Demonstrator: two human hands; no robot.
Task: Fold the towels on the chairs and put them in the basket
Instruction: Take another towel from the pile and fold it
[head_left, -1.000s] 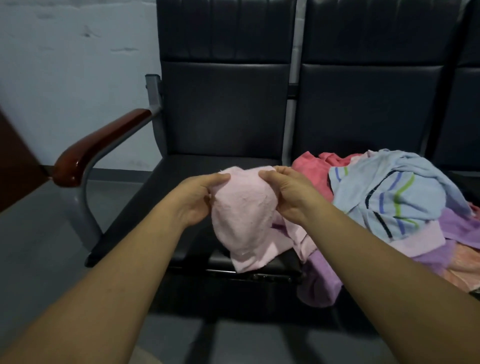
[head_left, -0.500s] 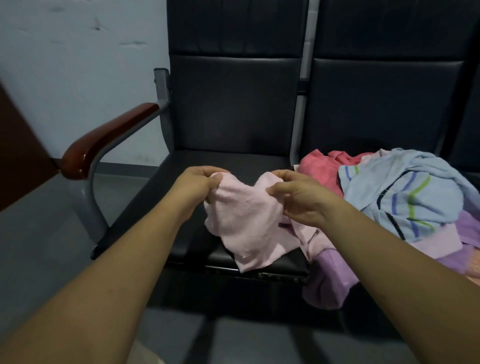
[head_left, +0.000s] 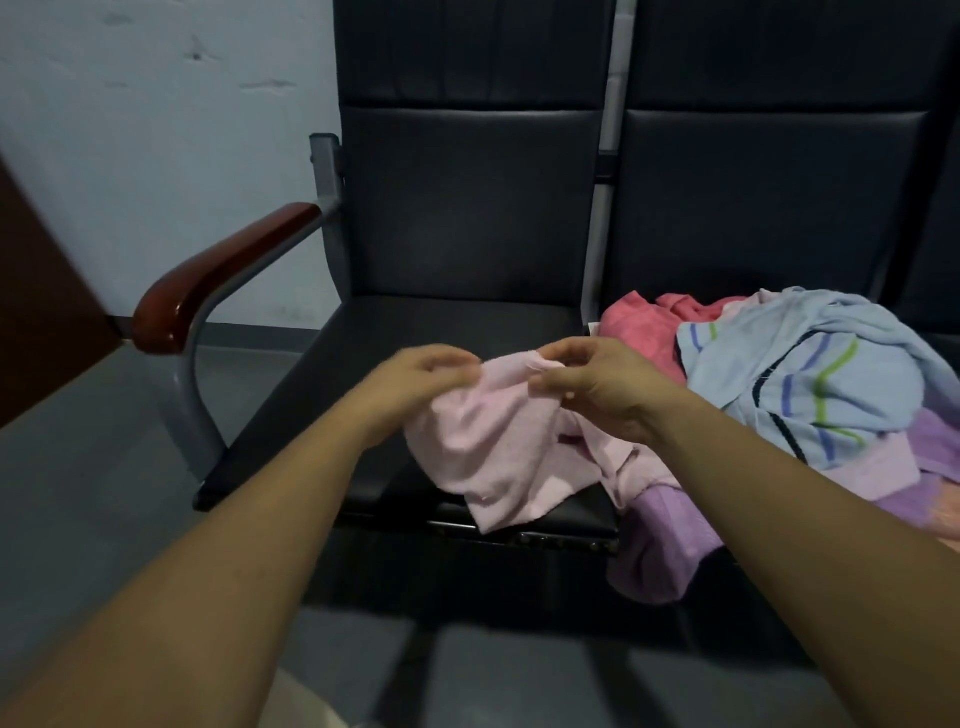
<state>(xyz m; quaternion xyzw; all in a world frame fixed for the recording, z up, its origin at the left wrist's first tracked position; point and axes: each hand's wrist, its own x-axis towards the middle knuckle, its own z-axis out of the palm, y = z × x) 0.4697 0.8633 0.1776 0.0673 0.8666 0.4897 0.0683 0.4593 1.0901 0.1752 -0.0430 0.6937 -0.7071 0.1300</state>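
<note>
Left hand (head_left: 415, 382) and right hand (head_left: 602, 387) now closer together, each grip a pinch on the pink towel (head_left: 493, 447).

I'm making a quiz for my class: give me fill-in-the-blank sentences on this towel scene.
1. The left hand and right hand both pinch a ___ towel.
2. The striped towel is mostly light ___.
3. The armrest is to the hands' ___.
4. The purple towel hangs over the ___ edge of the seat.
Missing: pink; blue; left; front.
</note>
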